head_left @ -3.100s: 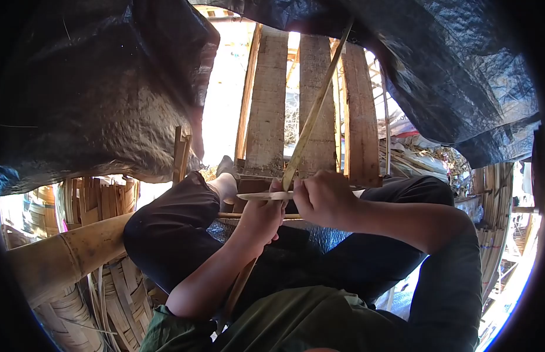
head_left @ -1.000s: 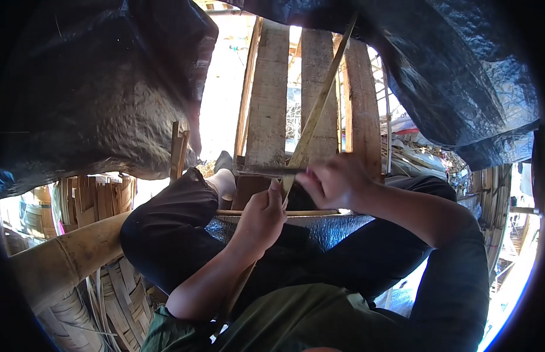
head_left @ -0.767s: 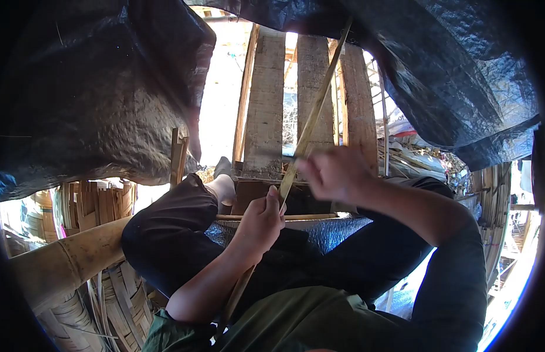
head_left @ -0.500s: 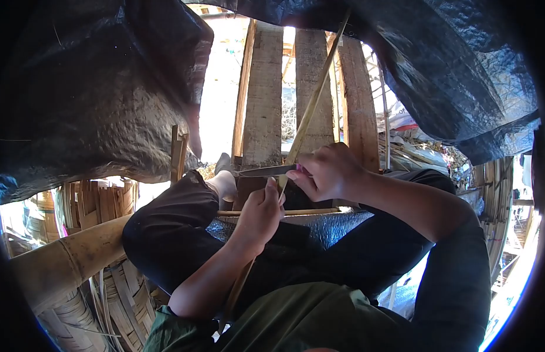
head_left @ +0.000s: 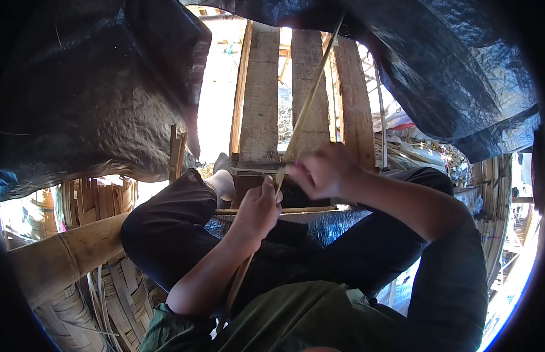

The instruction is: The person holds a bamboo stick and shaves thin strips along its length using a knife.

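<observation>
A long, pale bamboo strip (head_left: 310, 100) slants from the top of the view down to my lap. My left hand (head_left: 259, 211) is closed around it, the thumb lying along its upper side, and the strip's lower end runs on beneath my forearm. Just above that grip is my right hand (head_left: 325, 170), smeared by motion, with its fingers curled around a knife (head_left: 255, 171). The knife's blade points left across the strip and shows only as a thin, blurred line. Its handle is mostly hidden in my fingers.
Wooden planks (head_left: 259, 94) with gaps between them stretch out ahead. Dark plastic sheeting (head_left: 96, 88) hangs on both sides. A thick bamboo pole (head_left: 73, 252) lies at my left knee, above woven bamboo (head_left: 117, 299). My bare foot (head_left: 222, 182) rests near the planks.
My right hand blurs and the knife blade, broad and plain before, has turned to a thin line. The strip's upper end has shifted slightly left. My left hand keeps its grip.
</observation>
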Tool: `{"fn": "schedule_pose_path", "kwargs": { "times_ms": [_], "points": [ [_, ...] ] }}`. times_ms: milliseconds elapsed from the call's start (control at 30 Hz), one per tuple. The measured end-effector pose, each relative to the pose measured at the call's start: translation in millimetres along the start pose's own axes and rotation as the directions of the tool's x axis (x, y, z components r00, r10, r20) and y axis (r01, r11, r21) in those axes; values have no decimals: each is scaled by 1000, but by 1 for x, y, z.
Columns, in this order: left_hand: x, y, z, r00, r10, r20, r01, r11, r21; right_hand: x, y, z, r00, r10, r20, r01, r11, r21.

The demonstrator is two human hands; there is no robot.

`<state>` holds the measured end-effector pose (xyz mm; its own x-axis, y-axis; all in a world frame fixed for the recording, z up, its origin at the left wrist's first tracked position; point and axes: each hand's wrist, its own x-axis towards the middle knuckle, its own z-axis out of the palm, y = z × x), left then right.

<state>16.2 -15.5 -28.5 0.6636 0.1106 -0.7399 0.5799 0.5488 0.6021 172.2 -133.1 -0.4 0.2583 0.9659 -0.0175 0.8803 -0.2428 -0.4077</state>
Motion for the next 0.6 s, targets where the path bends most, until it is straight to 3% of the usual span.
{"fn": "schedule_pose_path", "kwargs": {
  "times_ms": [67, 133, 200, 233, 267, 300, 333, 367, 400, 467, 533, 600],
  "points": [
    [-2, 5, 1, 1000, -12, -16, 12, 1000, 29, 14, 23, -7, 957, 288, 43, -287, 957, -28],
    [-8, 11, 3, 999, -18, -31, 20, 998, 62, 21, 51, -16, 957, 287, -39, -288, 957, -19],
    [-15, 16, 4, 990, -109, 91, 112, 993, -28, 21, 52, -20, 951, 282, -123, -285, 958, -10],
    [-16, 18, 2, 990, -104, 91, 107, 994, -28, 21, 37, -21, 939, 344, -17, -343, 938, 47],
    [-16, 20, -3, 969, -178, 170, 200, 973, -120, 18, 24, -19, 914, 395, 93, -404, 910, 98],
    [-17, 21, -5, 937, -242, 253, 297, 933, -203, 11, 14, -8, 915, 392, 92, -400, 911, 97],
    [-18, 21, -3, 939, -238, 249, 292, 934, -205, 3, 5, 6, 984, 172, -39, -168, 981, 99],
    [-19, 21, -1, 950, -225, 216, 262, 951, -165, 0, 2, 15, 984, -59, -168, 72, 995, 72],
    [-20, 22, 1, 960, -209, 185, 233, 964, -124, 4, 5, 11, 983, -62, -172, 76, 994, 73],
    [-19, 24, 1, 956, -219, 194, 247, 960, -130, 12, 16, -7, 983, 174, 56, -176, 984, 35],
    [-18, 25, 1, 950, -227, 212, 258, 957, -132, 21, 34, -16, 971, 239, 4, -239, 971, -2],
    [-17, 24, 0, 923, -253, 290, 313, 932, -181, 23, 46, -18, 936, 310, -164, -316, 949, -14]
  ]
}}
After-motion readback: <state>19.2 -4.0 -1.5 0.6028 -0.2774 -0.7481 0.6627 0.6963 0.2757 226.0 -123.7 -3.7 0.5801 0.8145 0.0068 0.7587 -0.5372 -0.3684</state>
